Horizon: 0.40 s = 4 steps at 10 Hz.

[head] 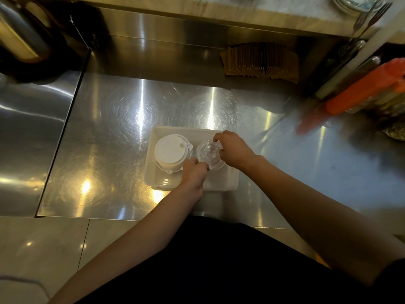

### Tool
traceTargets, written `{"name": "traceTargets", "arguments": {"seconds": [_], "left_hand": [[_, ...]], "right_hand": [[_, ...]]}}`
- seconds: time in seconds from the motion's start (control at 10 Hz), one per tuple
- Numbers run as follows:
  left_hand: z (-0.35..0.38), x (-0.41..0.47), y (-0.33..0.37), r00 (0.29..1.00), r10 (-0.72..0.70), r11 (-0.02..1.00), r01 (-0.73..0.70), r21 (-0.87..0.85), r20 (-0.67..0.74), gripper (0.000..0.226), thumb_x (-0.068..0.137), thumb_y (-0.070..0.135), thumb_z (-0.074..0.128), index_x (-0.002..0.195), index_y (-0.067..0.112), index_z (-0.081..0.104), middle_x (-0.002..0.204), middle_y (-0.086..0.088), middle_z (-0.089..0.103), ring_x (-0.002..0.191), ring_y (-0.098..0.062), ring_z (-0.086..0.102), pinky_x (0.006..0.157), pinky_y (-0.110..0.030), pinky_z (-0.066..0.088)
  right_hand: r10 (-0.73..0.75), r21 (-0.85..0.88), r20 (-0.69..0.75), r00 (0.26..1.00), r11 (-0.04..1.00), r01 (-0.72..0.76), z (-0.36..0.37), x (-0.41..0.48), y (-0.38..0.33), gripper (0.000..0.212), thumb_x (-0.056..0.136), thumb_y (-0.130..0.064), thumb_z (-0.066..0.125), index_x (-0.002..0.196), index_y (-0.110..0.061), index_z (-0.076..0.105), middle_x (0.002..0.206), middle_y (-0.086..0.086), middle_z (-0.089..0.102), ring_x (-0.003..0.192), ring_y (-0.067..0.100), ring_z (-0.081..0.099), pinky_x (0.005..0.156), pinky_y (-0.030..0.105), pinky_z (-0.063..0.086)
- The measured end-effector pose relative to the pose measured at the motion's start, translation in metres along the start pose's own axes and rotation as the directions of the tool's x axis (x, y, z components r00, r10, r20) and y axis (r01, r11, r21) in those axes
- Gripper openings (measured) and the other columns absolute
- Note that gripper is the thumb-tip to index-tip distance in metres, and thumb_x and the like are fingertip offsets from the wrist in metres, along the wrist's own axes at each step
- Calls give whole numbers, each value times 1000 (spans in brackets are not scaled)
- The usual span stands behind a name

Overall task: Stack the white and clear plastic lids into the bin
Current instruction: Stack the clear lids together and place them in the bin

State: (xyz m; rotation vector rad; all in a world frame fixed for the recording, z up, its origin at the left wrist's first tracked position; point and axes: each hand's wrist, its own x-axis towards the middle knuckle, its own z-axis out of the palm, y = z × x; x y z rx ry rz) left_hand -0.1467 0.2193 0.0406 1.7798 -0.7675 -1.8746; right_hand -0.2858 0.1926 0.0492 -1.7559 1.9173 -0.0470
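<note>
i'm on the clear lids point(210, 155) now: they sit in the bin point(228, 185) at its 3 o'clock side, touching the white lids point(171, 152) at 9 o'clock. my right hand point(235, 151) pinches the clear stack's rim from 3 o'clock, fingers curled on it. my left hand point(195, 172) grips the same rim from 7 o'clock, closed on it. the bin rests mid-desk point(105, 132). i judge this the seating step; next i'd press the clear stack level, then let go with both hands without nudging the white pile.
</note>
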Motion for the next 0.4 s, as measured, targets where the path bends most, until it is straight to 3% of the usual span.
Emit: {"name": "traceTargets", "arguments": {"seconds": [0.2,0.3,0.4], "left_hand": [[0,0,-1,1000,16,1000,-16,13,12,30,64,6,51,93,2,58,88,-9,50,85,-21,44,73,-37,37],[0,-9,3,999,39,998,-40,55,17,21,72,5,51,92,4,56,88,-12,52,84,-23,46,73,-35,38],[1,-13,3,996,86,989,-87,123,10,31,79,6,51,109,2,58,102,-14,61,95,-26,55,80,-35,44]], "right_hand": [[-21,20,-19,1000,1000,21,0,-5,1,43,88,2,53,130,-8,54,131,12,53,119,28,51,91,28,41],[-49,48,-37,998,998,51,0,-10,0,43,91,-3,51,133,-8,52,135,11,53,121,28,51,97,32,42],[-61,75,-91,994,995,68,-1,-11,3,42,92,-7,51,134,-9,52,134,10,55,121,27,53,97,34,43]]}}
